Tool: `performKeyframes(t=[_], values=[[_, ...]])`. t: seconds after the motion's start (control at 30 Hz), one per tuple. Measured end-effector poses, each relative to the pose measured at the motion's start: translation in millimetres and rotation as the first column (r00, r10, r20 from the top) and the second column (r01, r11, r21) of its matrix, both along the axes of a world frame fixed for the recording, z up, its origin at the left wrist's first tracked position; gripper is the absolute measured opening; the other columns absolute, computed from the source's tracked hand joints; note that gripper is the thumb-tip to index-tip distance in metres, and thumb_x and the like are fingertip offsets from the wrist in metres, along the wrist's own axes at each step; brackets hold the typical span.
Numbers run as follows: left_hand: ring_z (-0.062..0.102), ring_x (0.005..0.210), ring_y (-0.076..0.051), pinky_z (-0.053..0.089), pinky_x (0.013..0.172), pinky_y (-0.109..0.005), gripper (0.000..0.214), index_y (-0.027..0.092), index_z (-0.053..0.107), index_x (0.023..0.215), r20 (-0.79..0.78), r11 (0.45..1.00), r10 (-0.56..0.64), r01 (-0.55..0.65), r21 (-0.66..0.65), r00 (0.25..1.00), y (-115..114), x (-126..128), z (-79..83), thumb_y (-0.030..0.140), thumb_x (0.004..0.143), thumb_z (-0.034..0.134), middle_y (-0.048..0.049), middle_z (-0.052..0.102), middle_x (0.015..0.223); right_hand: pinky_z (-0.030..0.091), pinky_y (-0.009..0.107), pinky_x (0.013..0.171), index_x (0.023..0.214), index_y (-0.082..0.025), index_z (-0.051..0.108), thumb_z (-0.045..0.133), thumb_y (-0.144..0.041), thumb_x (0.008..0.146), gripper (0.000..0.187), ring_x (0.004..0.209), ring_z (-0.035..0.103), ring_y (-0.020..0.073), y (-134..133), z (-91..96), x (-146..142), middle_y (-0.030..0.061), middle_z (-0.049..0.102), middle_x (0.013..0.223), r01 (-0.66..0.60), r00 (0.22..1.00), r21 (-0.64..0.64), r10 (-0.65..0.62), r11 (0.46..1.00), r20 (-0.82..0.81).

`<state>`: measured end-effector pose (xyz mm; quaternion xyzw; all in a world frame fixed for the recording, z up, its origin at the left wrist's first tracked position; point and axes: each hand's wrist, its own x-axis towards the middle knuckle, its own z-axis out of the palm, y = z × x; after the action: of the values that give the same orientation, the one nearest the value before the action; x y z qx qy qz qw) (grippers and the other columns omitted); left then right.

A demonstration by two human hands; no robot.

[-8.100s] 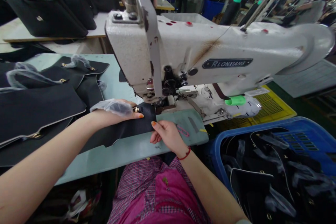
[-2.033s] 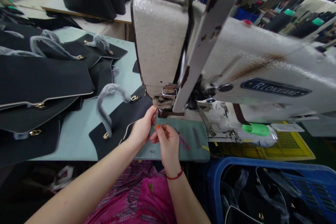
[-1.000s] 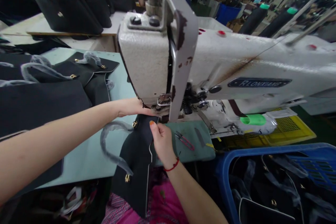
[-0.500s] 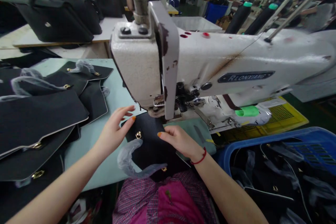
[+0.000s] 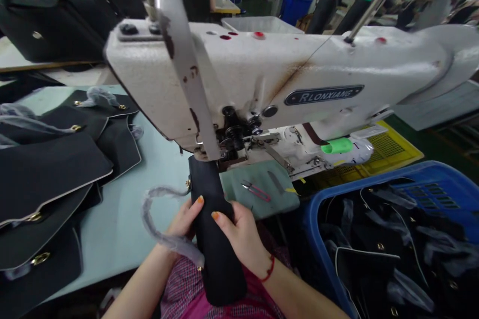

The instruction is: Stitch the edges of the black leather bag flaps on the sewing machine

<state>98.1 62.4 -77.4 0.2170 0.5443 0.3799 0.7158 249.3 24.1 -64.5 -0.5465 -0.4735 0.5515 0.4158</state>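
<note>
A folded black leather bag panel point(image 5: 213, 219) with a plastic-wrapped handle point(image 5: 164, 239) runs from under the head of the white sewing machine point(image 5: 262, 75) down to my lap. My left hand point(image 5: 183, 222) is curled round the panel's left edge, thumb on top. Pressed on its right side, my right hand point(image 5: 241, 234) grips the same panel, its fingers closed over the fold. The panel's top end is tucked under the needle area point(image 5: 220, 152), which the machine's face hides.
A pile of black panels point(image 5: 48, 169) with gold rings covers the left of the pale green table point(image 5: 123, 219). Red-handled snips point(image 5: 254, 190) lie on the machine bed. A blue crate point(image 5: 318, 209) of finished black pieces stands at right, a yellow tray point(image 5: 389, 152) behind it.
The panel has been folded and turned lengthwise toward my lap. Both hands, earlier spread on it by the needle, have drawn back and closed round it.
</note>
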Motion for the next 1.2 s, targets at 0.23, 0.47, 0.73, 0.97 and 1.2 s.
performKeyframes(t=[0.23,0.47,0.73,0.97,1.2], values=[[0.071,0.072,-0.027,0.059,0.065,-0.034,0.041,0.016,0.066,0.095,-0.012,0.994,0.033,-0.034,-0.105,0.999,-1.6,6.5,1.5,0.044,0.067,0.076,-0.0078,0.074,0.079,0.038,0.022,0.056,0.081,-0.016,0.06,0.054,-0.048,0.092,0.034,0.063,0.051,0.0136,-3.6,6.3,4.5,0.001,0.058,0.07,0.022,0.993,0.063,-0.029,0.998,0.116],[0.071,0.08,-0.03,0.059,0.071,-0.035,0.046,0.016,0.067,0.096,-0.071,0.997,0.077,-0.079,-0.026,0.995,-3.3,5.6,12.0,0.044,0.062,0.081,-0.0098,0.075,0.09,0.034,0.021,0.052,0.079,-0.015,0.063,0.054,-0.05,0.09,0.038,0.06,0.046,0.0122,-2.6,8.5,8.2,0.0002,0.055,0.067,-0.025,0.998,0.011,0.024,1.0,0.056],[0.071,0.071,-0.031,0.059,0.066,-0.039,0.046,0.015,0.069,0.095,-0.05,0.993,0.097,-0.1,-0.063,0.994,-4.9,9.0,28.8,0.043,0.062,0.082,-0.0129,0.074,0.084,0.031,0.02,0.05,0.07,-0.015,0.056,0.057,-0.048,0.088,0.038,0.059,0.039,0.0104,-1.9,9.5,7.4,-0.0012,0.048,0.065,-0.017,0.999,-0.03,0.015,0.999,-0.043],[0.07,0.066,-0.026,0.059,0.064,-0.035,0.039,0.014,0.068,0.091,0.003,0.984,0.135,-0.133,-0.121,0.991,-4.2,13.8,28.5,0.039,0.064,0.081,-0.0119,0.074,0.082,0.028,0.021,0.049,0.068,-0.015,0.054,0.057,-0.045,0.088,0.036,0.059,0.036,0.01,-0.2,9.2,7.2,-0.0013,0.045,0.064,-0.008,1.0,-0.04,0.008,0.999,-0.015],[0.069,0.062,-0.026,0.059,0.06,-0.037,0.042,0.014,0.067,0.094,0.025,0.983,0.125,-0.12,-0.14,0.992,7.9,9.2,26.2,0.039,0.063,0.082,-0.0123,0.073,0.08,0.027,0.021,0.049,0.065,-0.015,0.052,0.057,-0.044,0.088,0.038,0.058,0.036,0.0098,12.6,14.8,5.4,-0.0017,0.044,0.062,-0.014,1.0,-0.02,0.015,1.0,0.023]])
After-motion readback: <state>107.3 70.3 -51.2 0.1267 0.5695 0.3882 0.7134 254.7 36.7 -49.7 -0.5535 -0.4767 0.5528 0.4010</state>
